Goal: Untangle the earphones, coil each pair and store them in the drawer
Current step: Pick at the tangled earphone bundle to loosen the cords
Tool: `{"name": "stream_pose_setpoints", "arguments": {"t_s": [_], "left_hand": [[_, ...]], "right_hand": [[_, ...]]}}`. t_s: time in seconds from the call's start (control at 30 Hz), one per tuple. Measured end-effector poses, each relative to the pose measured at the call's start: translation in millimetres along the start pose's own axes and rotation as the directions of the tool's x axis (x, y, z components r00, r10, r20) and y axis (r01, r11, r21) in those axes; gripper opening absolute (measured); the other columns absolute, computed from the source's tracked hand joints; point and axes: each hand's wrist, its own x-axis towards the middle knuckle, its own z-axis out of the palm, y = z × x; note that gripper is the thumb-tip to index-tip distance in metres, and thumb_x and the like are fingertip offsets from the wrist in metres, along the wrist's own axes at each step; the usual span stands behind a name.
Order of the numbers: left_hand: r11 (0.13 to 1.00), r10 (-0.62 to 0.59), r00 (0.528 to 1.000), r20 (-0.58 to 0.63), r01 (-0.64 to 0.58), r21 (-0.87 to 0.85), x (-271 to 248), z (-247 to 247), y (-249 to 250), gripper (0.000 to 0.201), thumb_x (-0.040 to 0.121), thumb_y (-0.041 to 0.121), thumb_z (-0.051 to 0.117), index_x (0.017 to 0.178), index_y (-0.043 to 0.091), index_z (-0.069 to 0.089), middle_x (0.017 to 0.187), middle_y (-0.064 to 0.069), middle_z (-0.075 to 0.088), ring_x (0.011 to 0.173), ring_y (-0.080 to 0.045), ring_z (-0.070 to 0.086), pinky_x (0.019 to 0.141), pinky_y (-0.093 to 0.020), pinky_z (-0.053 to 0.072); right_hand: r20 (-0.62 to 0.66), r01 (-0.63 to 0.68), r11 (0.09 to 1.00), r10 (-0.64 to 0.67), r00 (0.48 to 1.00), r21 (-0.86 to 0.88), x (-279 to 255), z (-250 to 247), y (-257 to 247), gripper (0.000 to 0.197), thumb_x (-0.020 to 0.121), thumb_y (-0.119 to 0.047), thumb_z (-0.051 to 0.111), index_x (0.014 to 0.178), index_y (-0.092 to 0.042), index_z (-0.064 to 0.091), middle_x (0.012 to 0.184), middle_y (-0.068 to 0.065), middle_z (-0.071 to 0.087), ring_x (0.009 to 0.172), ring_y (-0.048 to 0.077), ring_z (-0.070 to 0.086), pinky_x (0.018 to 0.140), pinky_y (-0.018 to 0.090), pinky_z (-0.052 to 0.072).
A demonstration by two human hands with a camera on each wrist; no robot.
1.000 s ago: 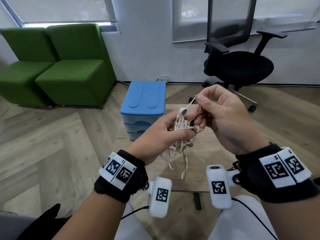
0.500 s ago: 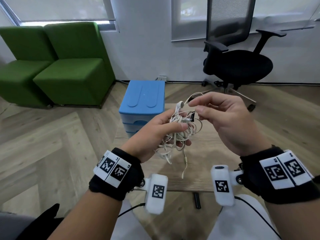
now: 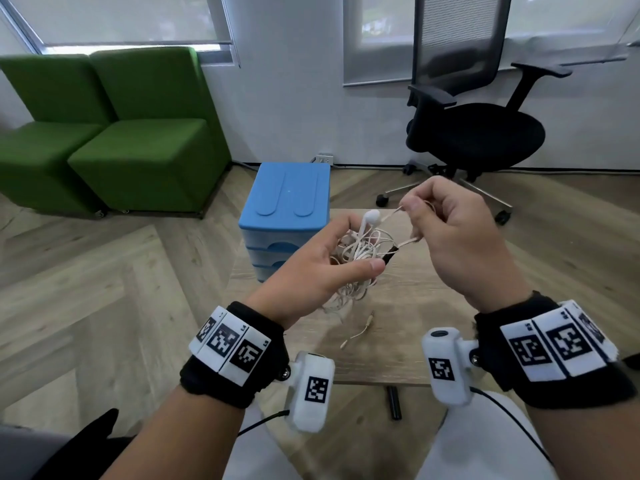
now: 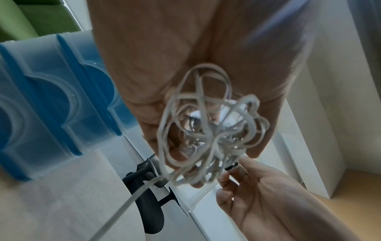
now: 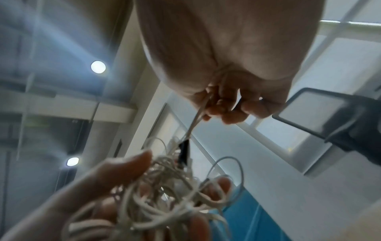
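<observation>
1. My left hand (image 3: 311, 271) cups a messy ball of thin white earphones (image 3: 356, 254); my fingers curl round the soft, loopy cords.
2. One smooth round earbud (image 3: 371, 216) sticks up at 12 o'clock from the ball.
3. My right hand (image 3: 457, 237) pinches one flat cord (image 3: 408, 241) between thumb and fingertips and holds it tight, out toward 2 o'clock.
4. A small dark piece (image 3: 390, 257) sits on that cord, just beside the ball.
5. A loose end with a little metal plug (image 3: 370, 320) hangs down at 6 o'clock over the wooden table (image 3: 398, 341).
6. The blue plastic drawer box (image 3: 287, 209) stands at 11 o'clock, just behind my left hand, drawers closed.
7. Green soft seats (image 3: 138, 147) and a black chair (image 3: 478, 133) stand far back.
</observation>
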Motion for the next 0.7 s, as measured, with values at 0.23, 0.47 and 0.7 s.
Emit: {"name": "stream_pose_setpoints", "arguments": {"t_s": [0.23,0.47,0.7], "left_hand": [[0.999,0.003,1.0,-0.019,-0.002,0.047,1,0,-1,0.024,0.096,0.017,0.071,0.098,0.039,0.061,0.104,-0.006,0.067,0.088,-0.017,0.066,0.081,-0.035,0.052],[0.989,0.015,0.996,-0.091,-0.001,0.145,3,-6,1,0.016,0.093,0.03,0.076,0.097,0.027,0.06,0.092,-0.008,0.066,0.08,-0.022,0.06,0.076,-0.042,0.05],[0.968,-0.01,0.994,-0.105,0.036,0.249,6,-5,-1,0.024,0.094,0.04,0.073,0.101,0.02,0.061,0.089,-0.011,0.07,0.074,-0.016,0.061,0.071,-0.038,0.049]], "right_hand": [[0.018,-0.267,0.765,0.317,0.948,0.586,4,3,-3,0.023,0.108,-0.013,0.048,0.09,-0.014,0.062,0.074,0.001,0.06,0.069,0.015,0.057,0.063,0.027,0.045],[0.375,-0.29,0.89,0.15,0.915,0.352,5,-15,-11,0.03,0.095,-0.026,0.066,0.087,0.002,0.069,0.049,-0.007,0.034,0.056,0.019,0.019,0.058,0.036,0.017],[0.321,-0.16,0.817,-0.032,0.946,0.554,-2,-6,-19,0.032,0.1,-0.023,0.057,0.086,0.003,0.068,0.058,-0.007,0.055,0.055,0.015,0.036,0.053,0.022,0.031]]}}
